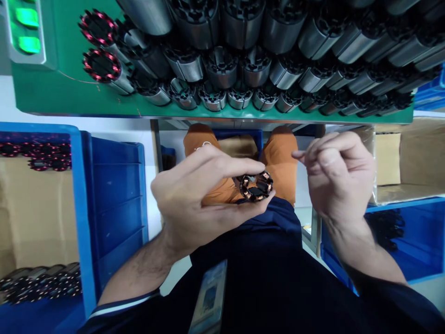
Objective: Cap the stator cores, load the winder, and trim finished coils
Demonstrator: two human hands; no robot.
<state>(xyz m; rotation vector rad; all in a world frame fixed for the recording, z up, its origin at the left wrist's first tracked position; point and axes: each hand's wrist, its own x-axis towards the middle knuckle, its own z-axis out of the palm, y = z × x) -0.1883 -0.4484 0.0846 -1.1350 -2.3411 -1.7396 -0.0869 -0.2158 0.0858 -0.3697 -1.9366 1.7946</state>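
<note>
My left hand (205, 199) grips a small motor stator (256, 186) between thumb and fingers, over my lap. Copper windings show around the stator's black-lined ring, whose open end faces up toward me. To the right, apart from the stator, my right hand (339, 174) is raised with its fingers curled in and the thumb pressed against them. Whatever those fingers may hold is hidden or too thin to make out.
Rows of stator cores (239, 97) crowd the green bench (114, 105) ahead, with two red-wound stators (102, 65) at its left. Beside a box with green lights (28, 32) lies thin wire. Blue crates (114, 185) with stators flank me; a cardboard-lined box (417, 157) sits right.
</note>
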